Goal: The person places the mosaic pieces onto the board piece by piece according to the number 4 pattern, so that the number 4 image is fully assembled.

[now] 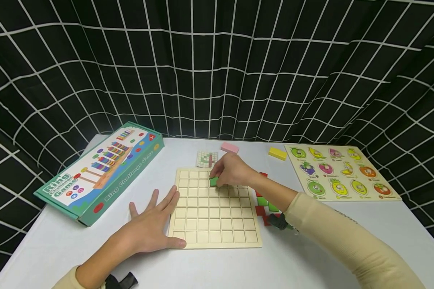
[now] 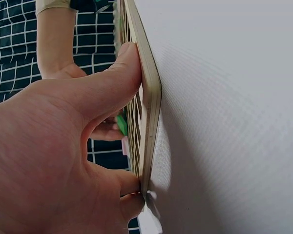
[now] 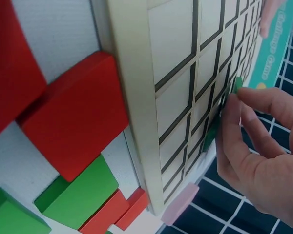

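A wooden grid board (image 1: 202,212) lies flat on the table between both hands. My left hand (image 1: 148,228) is spread at its left side, thumb resting on the near-left corner and fingertips touching the left edge. In the left wrist view that thumb (image 2: 110,80) lies over the board's rim. Near the board's far edge, my right hand (image 1: 235,168) pinches a green square tile (image 1: 213,182) at the grid's upper rows. The right wrist view shows a green bit (image 3: 238,84) at the fingertips; a darker green patch lies below, and I cannot tell whether it is the same tile.
Several red and green tiles (image 1: 262,201) lie right of the board, under my right forearm. Behind it are a pattern card (image 1: 207,159), a pink block (image 1: 230,147) and a yellow block (image 1: 277,153). A ring game box (image 1: 101,172) stands left, a fruit puzzle board (image 1: 341,172) right.
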`<state>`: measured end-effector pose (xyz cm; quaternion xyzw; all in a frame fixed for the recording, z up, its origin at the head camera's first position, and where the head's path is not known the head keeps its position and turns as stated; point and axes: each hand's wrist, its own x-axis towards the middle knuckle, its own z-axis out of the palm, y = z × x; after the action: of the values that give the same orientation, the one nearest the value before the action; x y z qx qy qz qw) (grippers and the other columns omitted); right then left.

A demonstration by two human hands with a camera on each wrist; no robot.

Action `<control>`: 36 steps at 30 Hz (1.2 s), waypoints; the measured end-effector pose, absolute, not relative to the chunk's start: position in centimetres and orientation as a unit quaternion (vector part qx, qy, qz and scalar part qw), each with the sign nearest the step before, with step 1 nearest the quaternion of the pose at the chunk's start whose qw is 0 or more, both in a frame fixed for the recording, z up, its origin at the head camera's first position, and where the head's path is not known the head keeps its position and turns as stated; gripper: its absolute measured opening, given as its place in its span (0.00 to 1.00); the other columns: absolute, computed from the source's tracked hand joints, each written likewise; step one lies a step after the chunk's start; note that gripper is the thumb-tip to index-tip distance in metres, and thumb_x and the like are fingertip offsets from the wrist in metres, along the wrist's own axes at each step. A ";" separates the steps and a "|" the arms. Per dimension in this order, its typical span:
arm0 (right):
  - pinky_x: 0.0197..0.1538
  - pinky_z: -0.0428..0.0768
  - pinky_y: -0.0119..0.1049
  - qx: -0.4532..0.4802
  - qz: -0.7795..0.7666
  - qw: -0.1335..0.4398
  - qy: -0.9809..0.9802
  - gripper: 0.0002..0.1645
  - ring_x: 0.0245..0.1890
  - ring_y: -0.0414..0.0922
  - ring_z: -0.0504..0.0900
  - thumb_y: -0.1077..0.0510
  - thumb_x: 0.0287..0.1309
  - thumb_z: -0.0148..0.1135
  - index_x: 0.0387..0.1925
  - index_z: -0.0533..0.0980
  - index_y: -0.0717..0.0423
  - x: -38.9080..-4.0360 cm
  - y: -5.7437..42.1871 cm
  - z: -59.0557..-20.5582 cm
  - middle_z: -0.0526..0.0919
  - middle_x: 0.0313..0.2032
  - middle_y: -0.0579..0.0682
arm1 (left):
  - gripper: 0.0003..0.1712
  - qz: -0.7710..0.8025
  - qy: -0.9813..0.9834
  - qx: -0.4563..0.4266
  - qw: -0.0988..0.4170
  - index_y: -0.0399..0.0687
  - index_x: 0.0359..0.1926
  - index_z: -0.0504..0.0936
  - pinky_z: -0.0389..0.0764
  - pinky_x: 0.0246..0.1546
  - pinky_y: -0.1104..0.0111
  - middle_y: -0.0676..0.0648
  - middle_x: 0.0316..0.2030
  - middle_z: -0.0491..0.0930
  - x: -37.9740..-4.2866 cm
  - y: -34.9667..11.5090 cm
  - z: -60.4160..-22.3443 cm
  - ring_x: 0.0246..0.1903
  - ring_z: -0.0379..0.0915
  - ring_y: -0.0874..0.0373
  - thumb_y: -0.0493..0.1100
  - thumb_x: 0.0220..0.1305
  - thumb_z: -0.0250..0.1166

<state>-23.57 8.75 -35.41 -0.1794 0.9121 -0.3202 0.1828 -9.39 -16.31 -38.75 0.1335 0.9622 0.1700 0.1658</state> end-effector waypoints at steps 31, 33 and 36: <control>0.39 0.79 0.30 -0.195 -0.286 0.165 0.923 0.18 0.34 0.40 0.81 0.75 0.38 0.71 0.34 0.90 0.57 -23.3 8.2 -35.8 0.89 0.31 0.50 | 0.76 0.169 0.963 0.129 0.168 0.50 0.84 0.48 0.33 0.56 0.12 0.53 0.85 0.39 -9.2 -16.2 -38.9 0.81 0.34 0.29 0.78 0.44 0.75; 0.39 0.79 0.31 -0.202 -0.283 0.156 0.924 0.19 0.34 0.40 0.81 0.75 0.36 0.71 0.33 0.90 0.56 -23.3 8.2 -35.9 0.89 0.31 0.50 | 0.76 0.170 0.963 0.129 0.167 0.50 0.84 0.48 0.33 0.56 0.12 0.54 0.85 0.38 -9.2 -16.2 -38.8 0.81 0.34 0.30 0.78 0.45 0.74; 0.39 0.79 0.31 -0.210 -0.281 0.148 0.925 0.19 0.33 0.40 0.81 0.75 0.35 0.71 0.33 0.90 0.56 -23.4 8.2 -35.9 0.89 0.31 0.50 | 0.76 0.171 0.963 0.129 0.165 0.50 0.84 0.48 0.33 0.56 0.12 0.54 0.85 0.39 -9.2 -16.3 -38.8 0.81 0.34 0.30 0.79 0.45 0.74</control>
<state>-23.35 8.19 -35.90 -0.2100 0.9247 -0.2810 0.1482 -9.20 -16.27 -38.83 0.1293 0.9628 0.1706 0.1647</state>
